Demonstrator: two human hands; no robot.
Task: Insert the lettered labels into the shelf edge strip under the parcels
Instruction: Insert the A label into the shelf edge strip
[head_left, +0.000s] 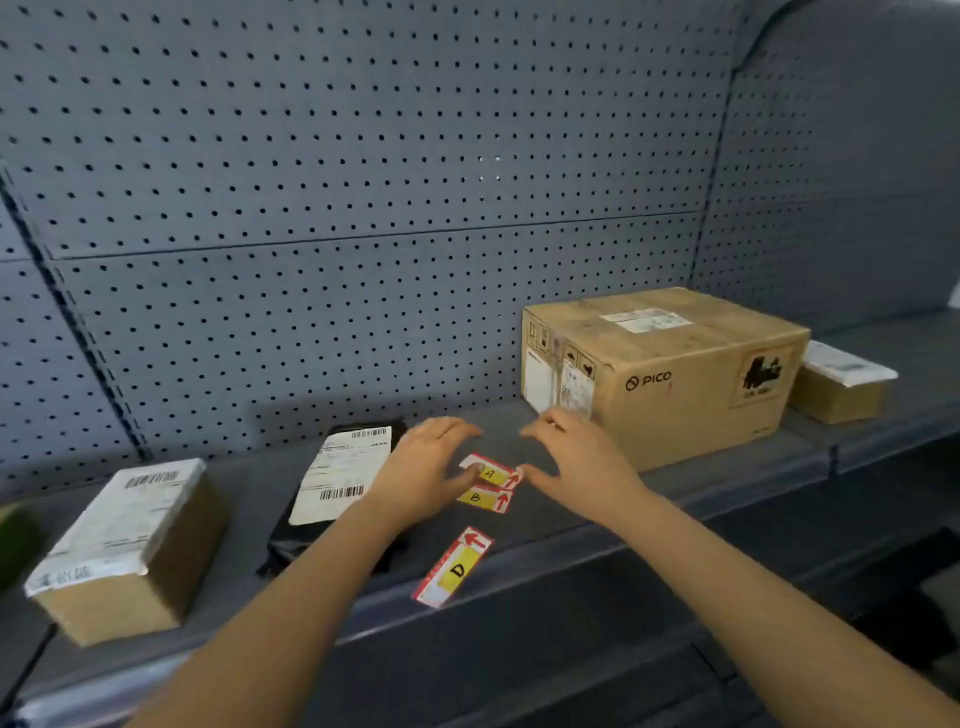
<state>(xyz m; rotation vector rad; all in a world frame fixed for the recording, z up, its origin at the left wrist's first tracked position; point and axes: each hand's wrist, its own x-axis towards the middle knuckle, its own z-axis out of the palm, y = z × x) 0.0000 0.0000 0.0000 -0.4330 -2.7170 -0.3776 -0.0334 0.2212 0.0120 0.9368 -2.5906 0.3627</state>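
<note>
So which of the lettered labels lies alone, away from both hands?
The label D, near the shelf's front edge. Labels A and B lie together between the left hand and right hand.

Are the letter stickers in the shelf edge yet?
Not yet. None looks slotted in: labels A, B and D lie on the shelf. Left hand and right hand are at A. All three remain.

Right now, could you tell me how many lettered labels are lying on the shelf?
3. Label A lies between the two hands, label B just in front of it, and label D nearer the shelf's front edge. The left hand may be hiding others.
</note>
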